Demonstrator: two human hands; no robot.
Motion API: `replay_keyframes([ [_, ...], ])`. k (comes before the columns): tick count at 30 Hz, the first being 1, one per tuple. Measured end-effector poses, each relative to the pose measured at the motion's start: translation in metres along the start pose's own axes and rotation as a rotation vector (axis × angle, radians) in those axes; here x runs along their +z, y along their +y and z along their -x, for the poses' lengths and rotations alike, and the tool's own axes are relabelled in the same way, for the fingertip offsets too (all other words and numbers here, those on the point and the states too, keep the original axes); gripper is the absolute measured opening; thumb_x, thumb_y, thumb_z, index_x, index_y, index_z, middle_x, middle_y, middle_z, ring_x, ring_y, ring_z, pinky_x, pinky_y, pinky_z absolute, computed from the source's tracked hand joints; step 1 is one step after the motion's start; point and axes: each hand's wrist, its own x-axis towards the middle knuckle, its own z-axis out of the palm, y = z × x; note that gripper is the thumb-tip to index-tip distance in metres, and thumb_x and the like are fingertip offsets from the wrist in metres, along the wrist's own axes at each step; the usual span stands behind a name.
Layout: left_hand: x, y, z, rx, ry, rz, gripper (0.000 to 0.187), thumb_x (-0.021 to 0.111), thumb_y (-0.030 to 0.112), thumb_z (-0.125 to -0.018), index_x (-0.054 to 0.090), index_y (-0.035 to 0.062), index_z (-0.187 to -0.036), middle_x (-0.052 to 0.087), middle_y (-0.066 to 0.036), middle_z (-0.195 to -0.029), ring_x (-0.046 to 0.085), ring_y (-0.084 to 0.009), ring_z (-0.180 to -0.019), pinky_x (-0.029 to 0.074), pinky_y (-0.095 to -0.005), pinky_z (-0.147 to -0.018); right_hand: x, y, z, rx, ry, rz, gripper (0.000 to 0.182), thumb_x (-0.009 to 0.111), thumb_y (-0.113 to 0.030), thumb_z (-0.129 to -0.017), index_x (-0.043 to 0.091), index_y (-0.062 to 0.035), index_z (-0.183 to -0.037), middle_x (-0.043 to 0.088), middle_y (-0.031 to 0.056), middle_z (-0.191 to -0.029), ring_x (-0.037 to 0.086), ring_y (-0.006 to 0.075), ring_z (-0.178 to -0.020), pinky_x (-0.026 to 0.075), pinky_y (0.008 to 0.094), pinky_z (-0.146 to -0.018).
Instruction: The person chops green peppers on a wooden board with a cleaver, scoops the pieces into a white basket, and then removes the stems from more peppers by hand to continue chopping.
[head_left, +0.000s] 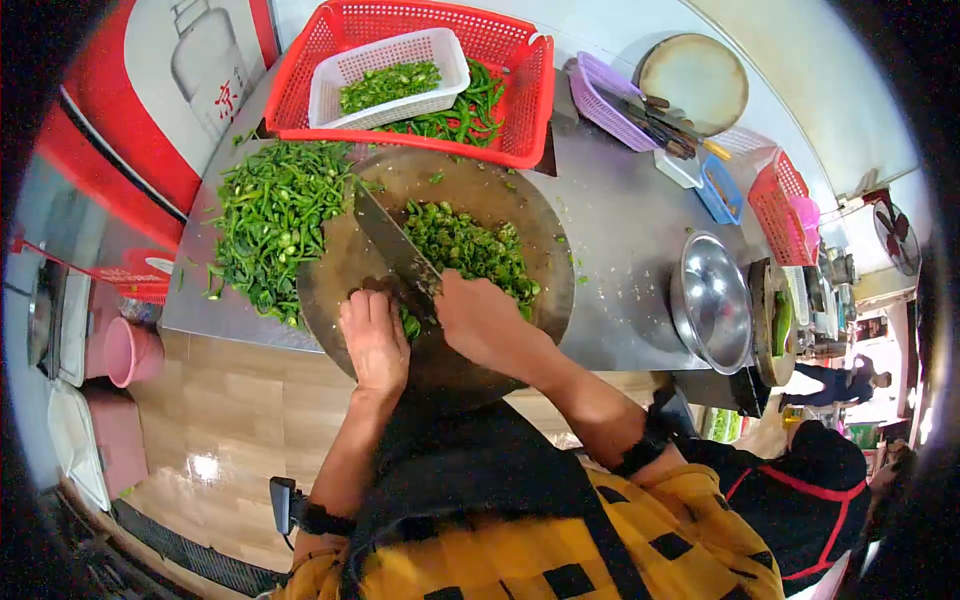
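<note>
A wide round chopping board lies in front of me on the metal counter. My right hand grips the handle end of a cleaver, whose broad blade points away and to the left across the board. Close to the blade's near end, my left hand presses down with curled fingers; a little green chili pepper shows beside it, and the rest under the fingers is hidden. Chopped green chilies lie right of the blade. Left of the board is a large heap of green chilies.
Behind the board stands a red basket holding a white basket and more chilies. To the right are a steel bowl, a purple basket with knives, and a blue tray. A person in dark clothing is at lower right.
</note>
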Motion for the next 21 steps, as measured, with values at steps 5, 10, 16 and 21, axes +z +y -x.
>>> replay_keyframes([
  [5, -0.003, -0.001, -0.001, -0.058, 0.082, 0.105, 0.012, 0.055, 0.002, -0.082, 0.053, 0.0022, -0.094, 0.049, -0.016, -0.092, 0.046, -0.0357, -0.087, 0.037, -0.0443, -0.076, -0.014, -0.006, 0.044, -0.021, -0.074, 0.104, 0.017, 0.049, -0.014, -0.087, 0.044, 0.0021, -0.091, 0.059, 0.0252, -0.066, 0.058, 0.0464, -0.066, 0.045, 0.0537, -0.061],
  [10, -0.006, 0.002, 0.001, -0.053, -0.032, -0.013, 0.017, 0.054, -0.002, -0.075, 0.052, 0.0021, -0.091, 0.048, -0.016, -0.094, 0.045, -0.0358, -0.089, 0.036, -0.045, -0.075, -0.006, -0.012, 0.051, 0.031, -0.211, 0.125, 0.017, 0.049, -0.01, -0.082, 0.043, 0.0027, -0.093, 0.059, 0.0252, -0.064, 0.059, 0.0463, -0.065, 0.045, 0.0557, -0.061],
  [16, 0.002, -0.005, 0.002, -0.086, -0.084, -0.05, 0.023, 0.054, -0.003, -0.07, 0.051, 0.0018, -0.092, 0.047, -0.017, -0.095, 0.044, -0.0367, -0.089, 0.036, -0.0465, -0.075, 0.027, -0.015, 0.011, -0.093, -0.066, 0.038, 0.015, 0.049, -0.006, -0.078, 0.046, 0.0045, -0.088, 0.06, 0.025, -0.066, 0.061, 0.0436, -0.064, 0.048, 0.0526, -0.057],
  [21, 0.002, 0.003, -0.001, -0.038, -0.052, -0.126, 0.021, 0.056, -0.001, -0.071, 0.051, 0.003, -0.091, 0.047, -0.016, -0.093, 0.045, -0.0359, -0.089, 0.037, -0.0461, -0.075, 0.035, 0.006, -0.002, -0.079, 0.034, -0.016, 0.016, 0.052, -0.012, -0.082, 0.05, 0.0032, -0.082, 0.059, 0.0251, -0.066, 0.059, 0.0431, -0.063, 0.048, 0.0516, -0.057],
])
